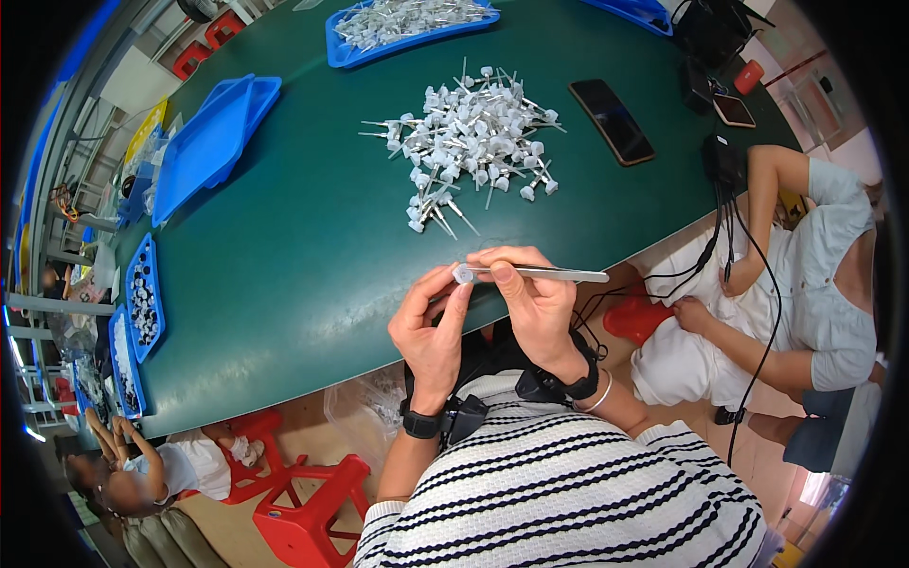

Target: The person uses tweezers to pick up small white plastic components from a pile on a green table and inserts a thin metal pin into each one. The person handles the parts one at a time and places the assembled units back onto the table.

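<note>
Between the thumb and fingertips of my left hand point(431, 327) is a small translucent white plastic cap-like part point(463, 274), its round face turned up. My right hand point(535, 303) grips a pair of metal tweezers point(573, 275); their tips reach to the white part, and whether they touch it I cannot tell. Both hands are raised over the near edge of the green table point(312, 246). Beyond them lies a loose pile of white nozzle-like parts with thin stems point(483, 133).
A blue tray point(355, 59) heaped with similar parts stands at the back. Stacked blue trays point(204, 151) lie left, with smaller filled trays point(144, 298) beyond. A phone point(612, 121) lies right of the pile. A person point(805, 284) sits at right, near black cables point(729, 208); red stools point(308, 511) stand below.
</note>
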Demonstrator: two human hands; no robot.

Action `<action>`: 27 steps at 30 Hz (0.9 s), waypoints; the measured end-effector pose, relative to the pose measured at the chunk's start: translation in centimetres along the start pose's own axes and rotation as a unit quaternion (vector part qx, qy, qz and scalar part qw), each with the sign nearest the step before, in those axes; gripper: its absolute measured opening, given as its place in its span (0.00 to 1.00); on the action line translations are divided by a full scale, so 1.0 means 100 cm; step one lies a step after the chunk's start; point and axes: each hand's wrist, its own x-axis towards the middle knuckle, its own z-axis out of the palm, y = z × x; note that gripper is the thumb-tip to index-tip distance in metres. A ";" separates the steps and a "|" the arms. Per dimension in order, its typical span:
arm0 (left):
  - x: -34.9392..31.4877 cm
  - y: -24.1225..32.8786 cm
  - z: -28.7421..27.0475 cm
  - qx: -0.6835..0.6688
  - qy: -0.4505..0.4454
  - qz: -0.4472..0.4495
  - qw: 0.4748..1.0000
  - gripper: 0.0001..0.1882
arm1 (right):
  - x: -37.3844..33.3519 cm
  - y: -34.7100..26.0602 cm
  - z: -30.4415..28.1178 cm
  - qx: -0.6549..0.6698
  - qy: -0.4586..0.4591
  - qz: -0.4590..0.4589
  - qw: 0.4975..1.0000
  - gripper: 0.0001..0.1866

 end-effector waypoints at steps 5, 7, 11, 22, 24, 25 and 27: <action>-0.001 0.002 0.002 0.062 0.010 0.051 0.997 0.13 | -0.001 -0.001 0.001 -0.029 -0.014 -0.016 0.999 0.12; -0.001 0.002 0.002 0.064 0.013 0.051 0.997 0.13 | -0.001 0.000 0.001 -0.027 -0.012 -0.023 0.999 0.12; -0.001 0.003 0.002 0.072 0.017 0.058 0.996 0.13 | 0.000 -0.001 0.002 -0.044 -0.012 -0.026 0.999 0.12; -0.003 -0.003 -0.003 -0.013 -0.005 -0.012 1.000 0.13 | 0.000 -0.001 0.000 -0.072 -0.005 -0.036 0.997 0.12; -0.003 -0.003 -0.005 -0.039 -0.011 -0.040 0.998 0.13 | 0.000 -0.001 -0.001 -0.078 -0.006 -0.036 0.996 0.12; -0.003 -0.002 -0.005 -0.043 -0.012 -0.046 0.998 0.13 | 0.000 -0.002 -0.001 -0.078 -0.007 -0.036 0.996 0.12; -0.004 -0.002 -0.005 -0.045 -0.014 -0.051 0.998 0.13 | 0.001 -0.002 -0.001 -0.086 -0.011 -0.036 0.996 0.12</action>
